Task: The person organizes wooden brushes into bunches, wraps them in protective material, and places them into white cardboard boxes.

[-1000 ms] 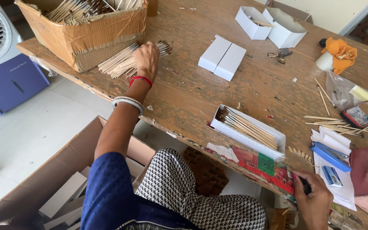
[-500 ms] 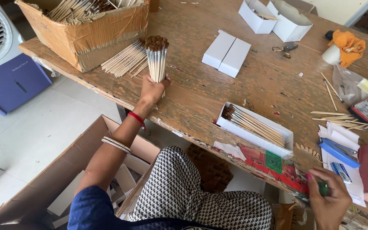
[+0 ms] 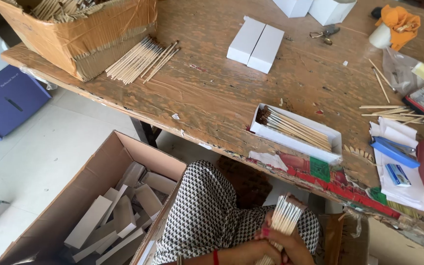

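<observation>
A bundle of thin sticks sits upright in the person's lap, below the near edge of the surface. The left hand and right hand both close around its lower part. The sticks are pale wood with whitish ends, packed tightly and fairly even at the top.

By the look of it the sorting is partway: an open white box near that edge already holds sticks with dark tips, while a loose pile of sticks waits by the cardboard box at the far left corner.
</observation>
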